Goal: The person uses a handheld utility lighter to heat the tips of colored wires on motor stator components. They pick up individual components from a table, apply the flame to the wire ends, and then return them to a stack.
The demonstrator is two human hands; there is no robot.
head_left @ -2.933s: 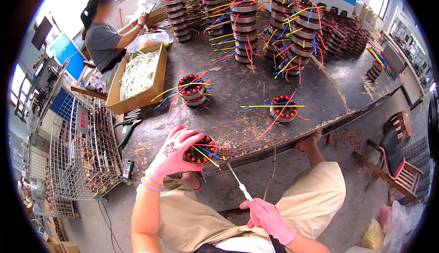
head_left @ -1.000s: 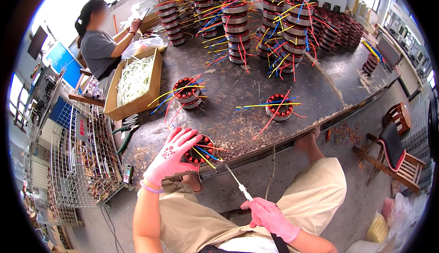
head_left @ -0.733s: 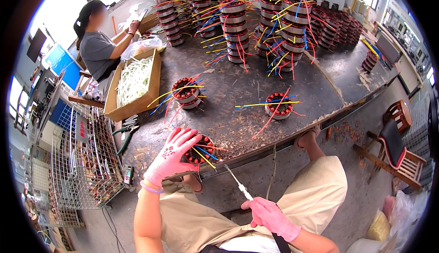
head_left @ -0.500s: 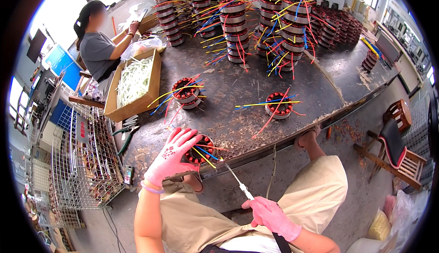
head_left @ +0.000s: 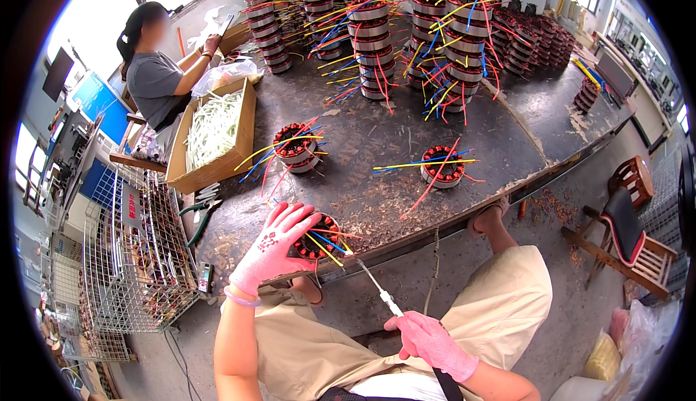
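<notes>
My left hand point(head_left: 275, 247), in a pink glove, curls around a motor stator point(head_left: 324, 236) at the table's near edge. Its thumb and fingers hold the silver ring, hiding much of its left side. Blue, yellow and red wires point(head_left: 330, 245) stick out of the stator to the right. In my right hand point(head_left: 431, 343), also pink-gloved, is a soldering iron point(head_left: 389, 301) with a white handle and thin metal shaft. Its tip points up and left, close to a pale wire end. I cannot tell whether they touch.
Two more stators point(head_left: 296, 151) point(head_left: 441, 169) stand farther in on the dark table point(head_left: 362, 183). Tall stator stacks point(head_left: 371, 53) fill the back. At left are a box of pale sleeves point(head_left: 244, 129), pliers point(head_left: 203, 221) and a wire basket point(head_left: 138, 270). A person point(head_left: 156, 75) sits beyond the box.
The soldering iron's tip has shifted very slightly, down and away from the wire end. My left hand and the stator stay where they were.
</notes>
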